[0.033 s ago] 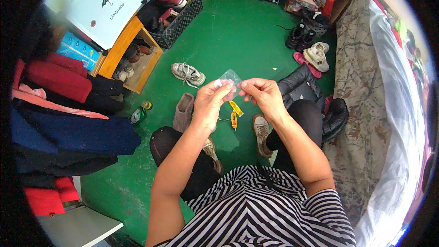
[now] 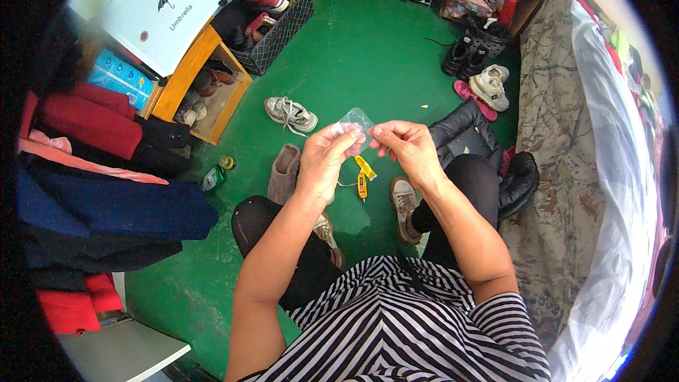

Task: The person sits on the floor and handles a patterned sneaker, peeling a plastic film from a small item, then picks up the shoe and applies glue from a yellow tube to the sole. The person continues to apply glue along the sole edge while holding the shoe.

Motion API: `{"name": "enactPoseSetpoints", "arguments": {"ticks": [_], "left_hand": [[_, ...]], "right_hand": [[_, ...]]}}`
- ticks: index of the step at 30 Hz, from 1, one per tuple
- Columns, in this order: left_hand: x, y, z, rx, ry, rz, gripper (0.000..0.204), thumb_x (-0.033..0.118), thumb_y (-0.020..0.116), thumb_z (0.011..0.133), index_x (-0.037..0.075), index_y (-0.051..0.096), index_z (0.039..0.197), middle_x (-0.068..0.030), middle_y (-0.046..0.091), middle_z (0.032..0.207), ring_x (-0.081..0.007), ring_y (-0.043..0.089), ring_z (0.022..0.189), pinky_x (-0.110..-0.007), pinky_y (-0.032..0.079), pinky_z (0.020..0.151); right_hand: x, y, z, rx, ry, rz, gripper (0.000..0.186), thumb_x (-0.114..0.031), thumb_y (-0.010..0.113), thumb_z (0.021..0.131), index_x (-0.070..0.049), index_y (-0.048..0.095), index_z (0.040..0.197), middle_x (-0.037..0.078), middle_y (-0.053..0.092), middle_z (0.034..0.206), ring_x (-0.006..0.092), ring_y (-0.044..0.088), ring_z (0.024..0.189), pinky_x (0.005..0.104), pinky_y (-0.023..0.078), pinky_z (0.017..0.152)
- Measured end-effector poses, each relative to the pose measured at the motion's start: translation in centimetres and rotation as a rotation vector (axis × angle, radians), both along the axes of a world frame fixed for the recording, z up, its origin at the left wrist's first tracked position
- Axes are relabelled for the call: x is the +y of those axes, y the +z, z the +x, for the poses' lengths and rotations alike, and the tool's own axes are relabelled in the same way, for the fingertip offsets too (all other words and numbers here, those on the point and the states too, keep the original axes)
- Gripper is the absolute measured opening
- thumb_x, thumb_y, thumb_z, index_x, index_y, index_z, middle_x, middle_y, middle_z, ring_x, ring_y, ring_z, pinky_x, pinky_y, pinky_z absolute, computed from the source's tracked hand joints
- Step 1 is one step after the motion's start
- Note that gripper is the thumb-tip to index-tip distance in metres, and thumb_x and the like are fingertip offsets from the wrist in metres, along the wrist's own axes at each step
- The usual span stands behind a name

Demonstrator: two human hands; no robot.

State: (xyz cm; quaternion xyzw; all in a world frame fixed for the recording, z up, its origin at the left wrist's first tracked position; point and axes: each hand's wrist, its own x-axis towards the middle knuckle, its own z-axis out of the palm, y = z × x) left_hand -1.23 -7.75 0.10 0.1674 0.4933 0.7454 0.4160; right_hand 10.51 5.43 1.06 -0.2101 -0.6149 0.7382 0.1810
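Observation:
A small, clear plastic piece, perhaps a packet [image 2: 358, 117], is stretched between my two hands above the floor. My left hand [image 2: 325, 154] pinches it at its left side with thumb and fingers. At its right edge, the thumb and fingertips of my right hand [image 2: 409, 147] are pressed together on it. Whether anything lies inside the plastic I cannot tell. Below my hands, a small yellow tube [image 2: 362, 185] lies on the green floor beside a yellow wrapper-like piece [image 2: 366, 168]. Left of my hands sit a grey-white sneaker [image 2: 291, 114] and a taupe shoe [image 2: 284, 170].
A green bottle [image 2: 213, 179] lies at the left, near piled clothes [image 2: 120, 201]. A black puffy jacket [image 2: 463, 131] lies by my right leg, beside a camouflage-covered bed [image 2: 555, 170]. White sneakers [image 2: 489, 88] and a wooden cabinet [image 2: 230, 102] stand farther off.

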Motion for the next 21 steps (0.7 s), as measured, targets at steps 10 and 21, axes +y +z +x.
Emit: {"name": "enactPoseSetpoints", "arguments": {"ticks": [10,21], "left_hand": [[-0.1,-0.2,0.0,0.015,0.022,-0.011,0.014,0.012,0.065,0.092,0.003,0.066,0.101,-0.0042,0.067,0.095,-0.0115,0.062,0.087,-0.025,0.05,0.079],[0.3,-0.7,0.8,0.194,-0.001,-0.002,0.023,0.021,0.058,0.098,0.002,0.067,0.107,-0.0023,0.068,0.097,-0.0067,0.06,0.083,-0.024,0.049,0.074]], "right_hand": [[-0.2,0.5,0.0,-0.023,-0.018,0.044,0.018,-0.016,0.068,0.091,0.002,0.07,0.095,0.005,0.07,0.078,0.0081,0.058,0.066,0.0229,0.048,0.061],[-1.4,1.1,0.1,-0.008,-0.27,0.896,0.025,-0.023,0.08,0.075,-0.005,0.066,0.087,0.008,0.058,0.075,0.0173,0.055,0.057,0.0314,0.046,0.052]]}}
